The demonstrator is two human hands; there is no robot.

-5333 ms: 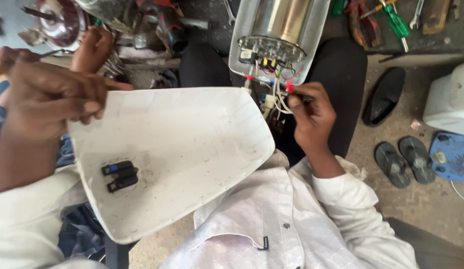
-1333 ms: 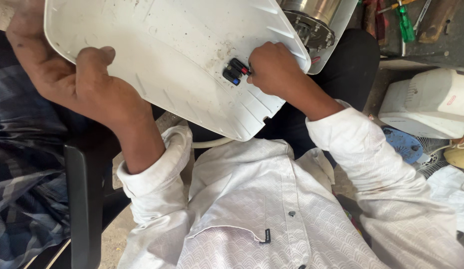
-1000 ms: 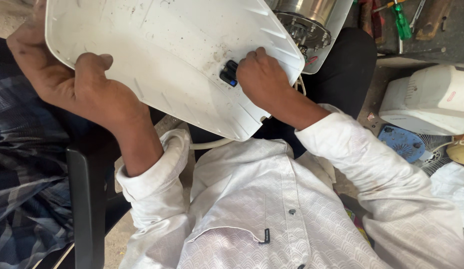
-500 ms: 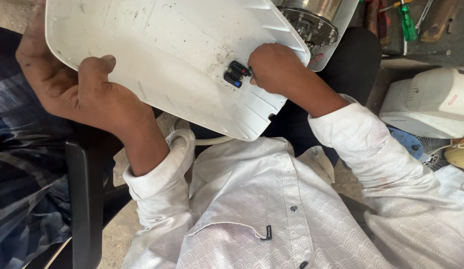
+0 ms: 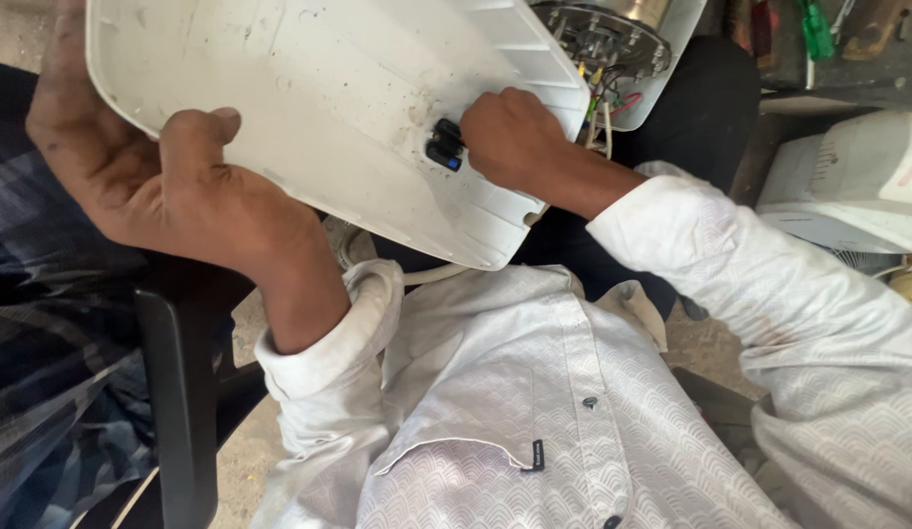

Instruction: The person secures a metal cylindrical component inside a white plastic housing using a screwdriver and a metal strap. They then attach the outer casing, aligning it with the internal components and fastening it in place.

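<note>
The white plastic cover (image 5: 319, 118) is the largest thing here; it fills the picture from 9 o'clock to 12 o'clock, tilted, with its lower corner toward the middle, and its pale surface has dirt marks and shallow ribs near the lower right edge. It hides most of what is behind it. At 1 o'clock, behind its upper right edge, a round metal motor part (image 5: 603, 29) shows inside a second white shell, and some coloured wires (image 5: 598, 98) hang just beside the edge of the cover. At 3 o'clock a white plastic casing (image 5: 848, 181) lies well apart from the cover, and at the top right some tools with a green handle (image 5: 816, 27) are partly cut off. A dark chair arm (image 5: 176, 382) stands at 8 o'clock, under the left forearm. The person wears a white patterned shirt (image 5: 534, 421), which takes the whole lower half. The left hand (image 5: 152, 181) is at 9 o'clock and is closed on the left edge of the cover, the thumb lies over the front face and the fingers go behind, so it carries the cover. The right hand (image 5: 510, 137) is just right of the centre, near 1 o'clock, closed in a loose fist against the cover; its fingertips touch or pinch the black switches (image 5: 444, 145), but I cannot tell which. These switches, two small dark pieces with a bit of blue, sit in the cover near its right edge.
</note>
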